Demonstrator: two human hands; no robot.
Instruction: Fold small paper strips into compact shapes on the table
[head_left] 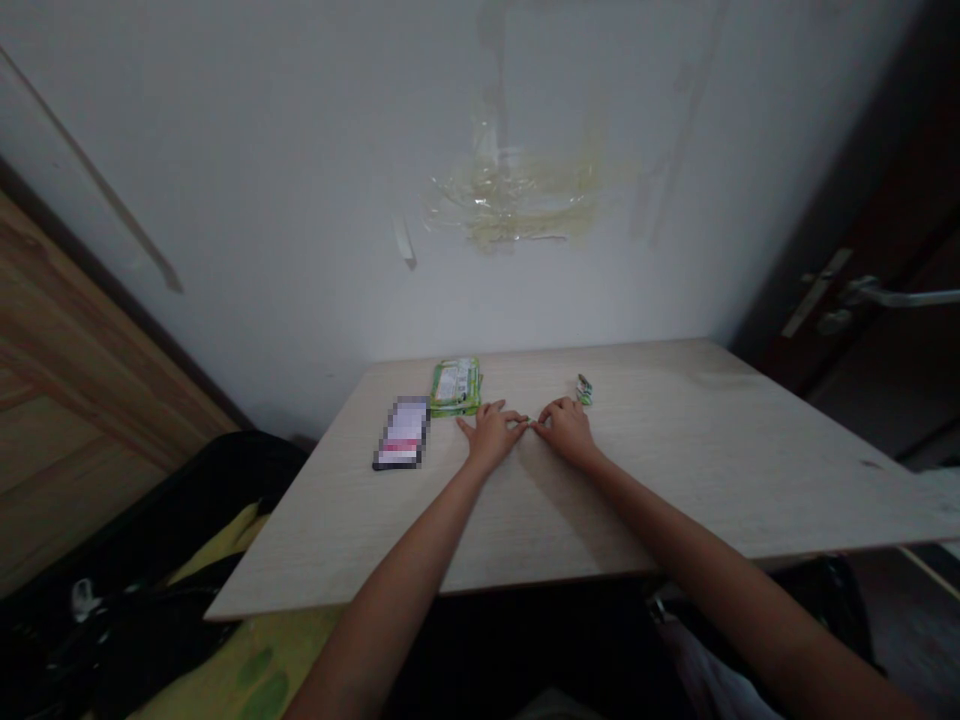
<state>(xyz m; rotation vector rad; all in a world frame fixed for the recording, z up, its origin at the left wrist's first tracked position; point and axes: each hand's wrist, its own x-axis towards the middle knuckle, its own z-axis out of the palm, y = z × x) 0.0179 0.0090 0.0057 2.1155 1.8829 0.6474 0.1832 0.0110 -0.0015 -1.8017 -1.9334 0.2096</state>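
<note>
Both hands meet over the middle of the table (pixel 675 480), their fingertips close together. Between them is a small green-and-white piece (pixel 529 421), perhaps folded packaging; most of it is hidden by the fingers. My left hand (pixel 491 432) pinches its left end with thumb and index finger, the other fingers spread. My right hand (pixel 566 428) is closed on the right end, its fingers curled. Just beyond the right hand lies a crumpled or folded green-and-white wrapper (pixel 584 389). A stack of flat green packets (pixel 456 386) lies beyond my left hand.
A phone (pixel 403 432) with a blurred lit screen lies left of my left hand. The wall (pixel 300 200), patched with clear tape (pixel 517 200), rises behind the table. A door handle (pixel 900 297) is at right. Dark bags and yellow cloth (pixel 225 545) are at lower left.
</note>
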